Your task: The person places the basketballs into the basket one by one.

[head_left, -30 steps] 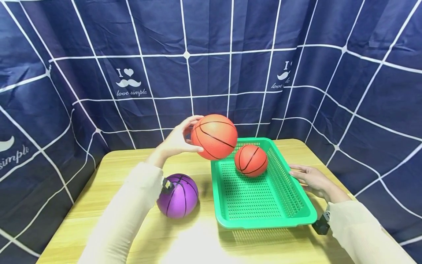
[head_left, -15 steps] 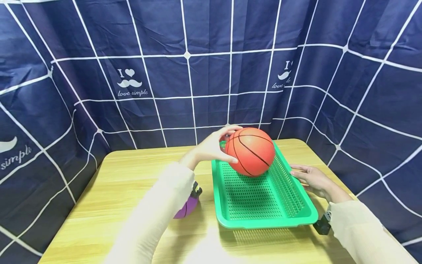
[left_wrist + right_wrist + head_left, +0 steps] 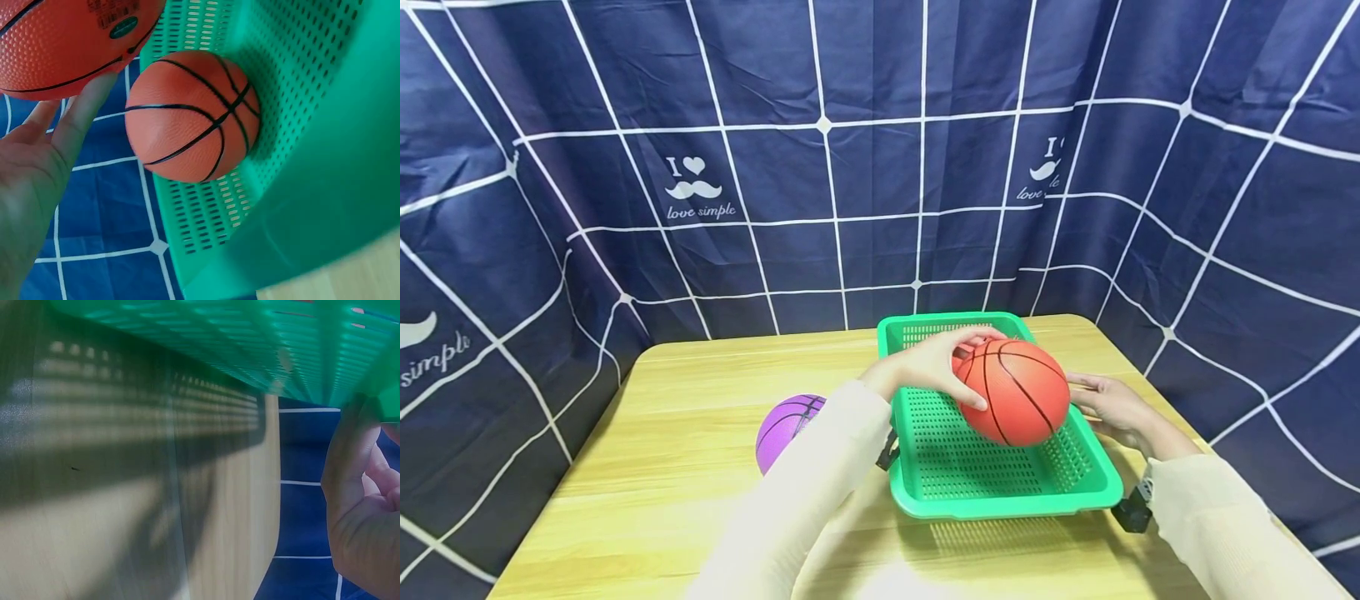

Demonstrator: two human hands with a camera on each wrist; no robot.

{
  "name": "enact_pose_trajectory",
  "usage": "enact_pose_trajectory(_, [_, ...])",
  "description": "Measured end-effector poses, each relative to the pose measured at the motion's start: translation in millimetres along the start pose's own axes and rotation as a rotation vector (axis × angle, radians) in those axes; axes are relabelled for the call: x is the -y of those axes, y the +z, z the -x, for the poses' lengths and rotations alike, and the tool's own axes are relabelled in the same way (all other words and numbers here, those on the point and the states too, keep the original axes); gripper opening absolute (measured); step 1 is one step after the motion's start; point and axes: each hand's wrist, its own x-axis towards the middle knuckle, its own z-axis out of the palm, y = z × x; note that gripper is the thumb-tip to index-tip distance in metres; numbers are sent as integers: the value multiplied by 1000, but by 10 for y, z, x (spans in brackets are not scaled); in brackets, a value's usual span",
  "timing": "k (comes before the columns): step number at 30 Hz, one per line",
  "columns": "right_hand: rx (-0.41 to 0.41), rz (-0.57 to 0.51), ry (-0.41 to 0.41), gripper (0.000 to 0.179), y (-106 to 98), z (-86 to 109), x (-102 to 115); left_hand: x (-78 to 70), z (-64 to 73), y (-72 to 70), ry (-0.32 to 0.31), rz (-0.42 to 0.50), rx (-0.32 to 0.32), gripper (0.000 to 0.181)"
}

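My left hand (image 3: 936, 367) grips an orange basketball (image 3: 1018, 392) with black lines, holding it over the green perforated basket (image 3: 1000, 506). Fingers curve over its far left side, and the thumb lies along the near side. A second orange basketball (image 3: 194, 119) sits inside the basket; in the head view my hand and the held ball hide most of it. At the basket's right rim, my right hand (image 3: 1116, 412) holds the edge, with the thumb pressed to the green plastic in the right wrist view. A purple basketball (image 3: 782, 429) lies left of the basket, partly behind my left sleeve.
Everything stands on a light wooden table (image 3: 700, 400). Dark blue curtains (image 3: 760, 167) with white grid lines enclose its back and sides. Black wrist cameras are strapped at both wrists, the right camera (image 3: 1133, 508) close to the basket's front right corner.
My left hand has carried the orange basketball rightward and toward me, from the basket's left rim to over its right half. The right hand stays at the rim.
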Motion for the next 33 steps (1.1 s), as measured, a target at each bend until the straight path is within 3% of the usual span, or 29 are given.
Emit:
enact_pose_trajectory(7, [21, -6, 0, 72, 0, 19, 29, 63, -89, 87, -91, -70, 75, 82])
enact_pose_trajectory(15, [17, 38, 9, 71, -13, 29, 34, 26, -191, 189, -183, -190, 144, 83])
enact_pose_trajectory(28, [7, 36, 24, 71, -3, 14, 22, 106, -282, 427, -311, -130, 233, 79])
enact_pose_trajectory(33, [3, 15, 22, 71, -23, 16, 30, 115, -266, 476, -373, -69, 238, 78])
